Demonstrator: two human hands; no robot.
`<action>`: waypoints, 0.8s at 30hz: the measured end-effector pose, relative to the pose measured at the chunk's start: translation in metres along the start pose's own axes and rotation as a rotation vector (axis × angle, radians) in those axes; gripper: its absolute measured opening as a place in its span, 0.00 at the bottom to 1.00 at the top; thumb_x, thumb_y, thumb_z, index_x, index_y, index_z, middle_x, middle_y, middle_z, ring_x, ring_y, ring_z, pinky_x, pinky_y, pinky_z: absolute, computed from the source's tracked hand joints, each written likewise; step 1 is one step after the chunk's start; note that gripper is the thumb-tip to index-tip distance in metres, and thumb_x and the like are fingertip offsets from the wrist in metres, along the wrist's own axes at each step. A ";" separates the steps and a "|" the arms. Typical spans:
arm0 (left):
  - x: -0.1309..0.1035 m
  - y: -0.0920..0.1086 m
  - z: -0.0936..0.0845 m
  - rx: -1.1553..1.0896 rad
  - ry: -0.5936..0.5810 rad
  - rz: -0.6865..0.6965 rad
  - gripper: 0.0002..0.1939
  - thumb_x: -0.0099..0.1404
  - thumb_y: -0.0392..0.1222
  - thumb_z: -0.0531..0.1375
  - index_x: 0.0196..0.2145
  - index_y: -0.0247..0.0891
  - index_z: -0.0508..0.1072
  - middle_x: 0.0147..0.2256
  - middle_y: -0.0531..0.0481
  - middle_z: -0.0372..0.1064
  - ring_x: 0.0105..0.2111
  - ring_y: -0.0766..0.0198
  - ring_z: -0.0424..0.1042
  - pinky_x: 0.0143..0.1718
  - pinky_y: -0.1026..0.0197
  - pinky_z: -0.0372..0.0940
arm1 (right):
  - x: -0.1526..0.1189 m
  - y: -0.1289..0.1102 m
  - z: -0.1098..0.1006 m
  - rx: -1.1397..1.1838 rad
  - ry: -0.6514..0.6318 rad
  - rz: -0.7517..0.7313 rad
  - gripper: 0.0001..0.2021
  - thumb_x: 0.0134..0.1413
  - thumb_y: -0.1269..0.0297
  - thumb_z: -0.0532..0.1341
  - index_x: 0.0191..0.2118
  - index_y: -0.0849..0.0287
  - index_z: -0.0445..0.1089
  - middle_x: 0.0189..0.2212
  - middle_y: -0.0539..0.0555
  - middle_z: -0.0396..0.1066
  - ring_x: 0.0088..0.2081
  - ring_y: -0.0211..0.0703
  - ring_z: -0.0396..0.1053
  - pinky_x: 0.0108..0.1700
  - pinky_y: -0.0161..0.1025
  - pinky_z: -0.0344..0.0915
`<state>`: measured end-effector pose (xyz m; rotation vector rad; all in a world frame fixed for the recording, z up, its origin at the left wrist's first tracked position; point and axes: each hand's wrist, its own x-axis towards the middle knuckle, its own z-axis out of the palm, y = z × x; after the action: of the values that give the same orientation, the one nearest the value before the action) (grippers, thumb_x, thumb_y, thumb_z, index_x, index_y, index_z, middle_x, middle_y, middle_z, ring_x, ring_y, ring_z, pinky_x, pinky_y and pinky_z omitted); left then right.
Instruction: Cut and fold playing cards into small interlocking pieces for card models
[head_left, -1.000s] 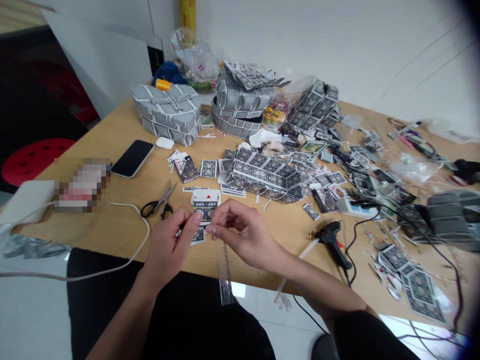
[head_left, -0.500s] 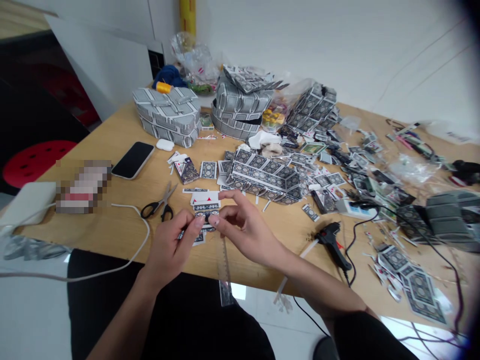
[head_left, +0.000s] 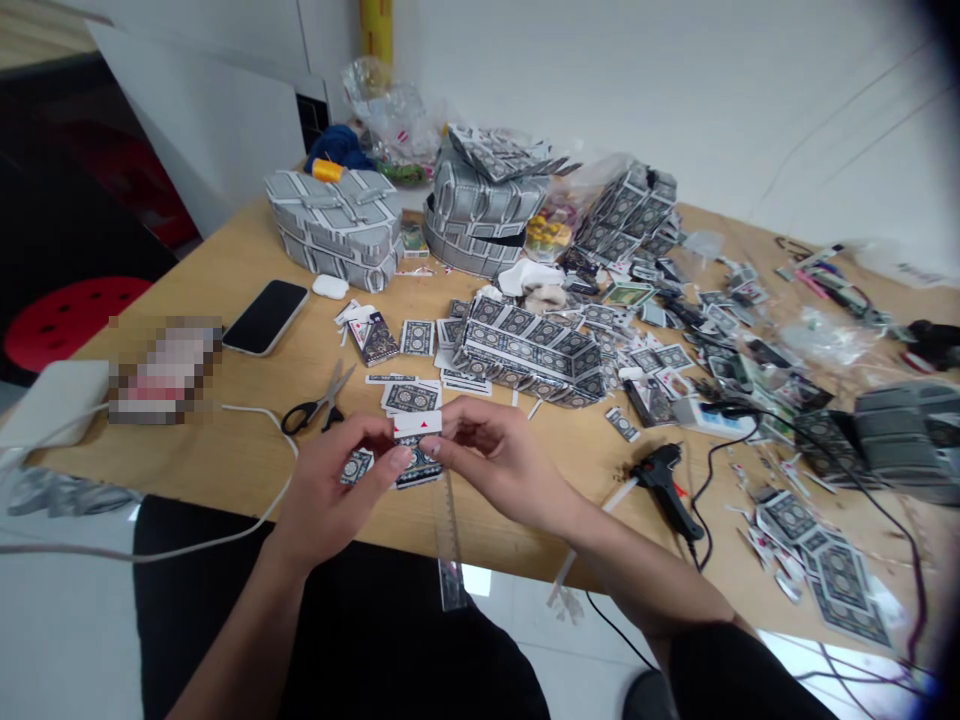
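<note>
Between my two hands is a playing card (head_left: 418, 425), its upper part showing white with red marks and its lower part the dark patterned back. My left hand (head_left: 341, 480) pinches its left side, thumb on the front. On its right side my right hand (head_left: 499, 460) closes, thumb on the front and fingers curled behind. Just beyond lie more playing cards (head_left: 412, 396) on the table. Below the hands a clear ruler (head_left: 448, 545) juts over the table's front edge. Scissors (head_left: 321, 405) rest left of the hands.
A box woven from cards (head_left: 525, 350) stands ahead, among scattered cards. Two lidded grey boxes (head_left: 337, 230) sit at the back. On the right are a black glue gun (head_left: 666, 490) and its cable. A phone (head_left: 266, 318) and white cable (head_left: 289, 480) lie left.
The held card has come down and nearer, uncovering the patterned cards behind it. More of its white, red-marked part faces me. My right fingers have curled in closer behind it.
</note>
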<state>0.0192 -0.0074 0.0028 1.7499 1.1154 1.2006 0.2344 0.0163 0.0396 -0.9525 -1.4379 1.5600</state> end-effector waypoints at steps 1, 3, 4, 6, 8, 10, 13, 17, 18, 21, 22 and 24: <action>-0.001 -0.002 0.000 -0.044 0.020 -0.010 0.06 0.73 0.37 0.65 0.47 0.42 0.78 0.37 0.52 0.76 0.36 0.64 0.75 0.39 0.63 0.70 | -0.001 0.000 0.000 0.002 -0.009 0.007 0.11 0.59 0.60 0.76 0.40 0.59 0.77 0.31 0.49 0.75 0.31 0.36 0.69 0.35 0.36 0.65; -0.004 -0.004 0.000 -0.119 0.041 -0.032 0.10 0.73 0.36 0.65 0.50 0.44 0.78 0.39 0.51 0.77 0.38 0.63 0.77 0.41 0.62 0.72 | -0.002 0.000 0.001 -0.002 -0.013 0.011 0.12 0.58 0.62 0.76 0.43 0.59 0.78 0.31 0.48 0.75 0.31 0.36 0.69 0.35 0.36 0.65; -0.004 -0.004 0.000 -0.140 0.046 -0.045 0.10 0.72 0.36 0.66 0.50 0.44 0.79 0.39 0.51 0.77 0.37 0.63 0.77 0.41 0.62 0.72 | -0.002 0.000 0.002 -0.006 -0.010 0.007 0.13 0.57 0.62 0.77 0.45 0.58 0.78 0.31 0.48 0.75 0.31 0.35 0.69 0.35 0.36 0.66; -0.005 -0.003 0.002 -0.169 0.056 -0.071 0.08 0.72 0.35 0.66 0.48 0.44 0.79 0.37 0.52 0.77 0.36 0.64 0.77 0.39 0.64 0.72 | -0.002 0.000 0.003 -0.012 -0.004 -0.003 0.15 0.57 0.64 0.77 0.47 0.57 0.77 0.32 0.47 0.75 0.31 0.35 0.69 0.34 0.36 0.67; -0.004 -0.001 0.004 -0.195 0.058 -0.090 0.07 0.72 0.35 0.66 0.46 0.44 0.80 0.37 0.52 0.78 0.36 0.65 0.77 0.39 0.64 0.72 | -0.003 0.000 0.003 -0.010 -0.001 -0.001 0.13 0.58 0.63 0.76 0.46 0.57 0.78 0.33 0.48 0.76 0.30 0.35 0.70 0.34 0.36 0.67; -0.003 0.001 0.006 -0.217 0.057 -0.097 0.06 0.72 0.35 0.66 0.46 0.43 0.80 0.38 0.51 0.80 0.36 0.65 0.78 0.39 0.64 0.73 | -0.002 -0.001 0.003 -0.003 0.010 0.006 0.12 0.58 0.62 0.76 0.44 0.57 0.79 0.33 0.49 0.78 0.30 0.36 0.71 0.33 0.36 0.69; -0.002 0.002 0.008 -0.231 0.077 -0.089 0.07 0.72 0.35 0.66 0.46 0.43 0.81 0.39 0.50 0.80 0.37 0.65 0.79 0.41 0.65 0.74 | -0.002 -0.001 0.002 -0.002 0.027 0.001 0.12 0.57 0.60 0.77 0.44 0.57 0.80 0.33 0.50 0.79 0.31 0.37 0.73 0.35 0.38 0.71; 0.000 0.003 0.007 -0.261 0.068 -0.086 0.08 0.72 0.35 0.67 0.46 0.44 0.82 0.40 0.50 0.80 0.39 0.66 0.79 0.42 0.66 0.74 | -0.003 -0.001 0.002 -0.018 0.040 -0.026 0.11 0.57 0.61 0.77 0.43 0.57 0.81 0.31 0.49 0.79 0.30 0.36 0.72 0.34 0.37 0.71; 0.001 0.004 0.007 -0.271 0.059 -0.088 0.08 0.71 0.35 0.67 0.46 0.45 0.82 0.40 0.51 0.80 0.39 0.66 0.79 0.42 0.67 0.74 | -0.003 -0.001 0.002 -0.027 0.043 -0.032 0.10 0.57 0.61 0.77 0.42 0.57 0.81 0.31 0.49 0.78 0.30 0.36 0.71 0.34 0.37 0.70; 0.002 0.004 0.006 -0.286 0.056 -0.086 0.08 0.71 0.34 0.67 0.44 0.45 0.82 0.36 0.53 0.78 0.37 0.67 0.79 0.39 0.69 0.73 | -0.003 0.000 0.002 -0.042 0.049 -0.051 0.10 0.57 0.60 0.77 0.41 0.57 0.81 0.29 0.48 0.77 0.28 0.35 0.70 0.33 0.37 0.69; 0.001 0.004 0.006 -0.285 0.064 -0.084 0.07 0.71 0.33 0.67 0.43 0.45 0.83 0.36 0.53 0.78 0.36 0.68 0.78 0.38 0.69 0.73 | -0.003 0.000 0.002 -0.039 0.051 -0.056 0.11 0.57 0.60 0.77 0.41 0.57 0.80 0.29 0.48 0.76 0.28 0.35 0.70 0.33 0.37 0.69; 0.001 0.005 0.007 -0.281 0.094 -0.074 0.08 0.70 0.32 0.67 0.42 0.45 0.83 0.36 0.54 0.79 0.36 0.68 0.78 0.39 0.70 0.73 | -0.004 0.000 0.003 -0.035 0.052 -0.058 0.11 0.58 0.60 0.76 0.42 0.57 0.79 0.30 0.48 0.76 0.29 0.36 0.70 0.34 0.37 0.70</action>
<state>0.0268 -0.0090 0.0053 1.4411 1.0012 1.3350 0.2329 0.0119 0.0400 -0.9570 -1.4482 1.4616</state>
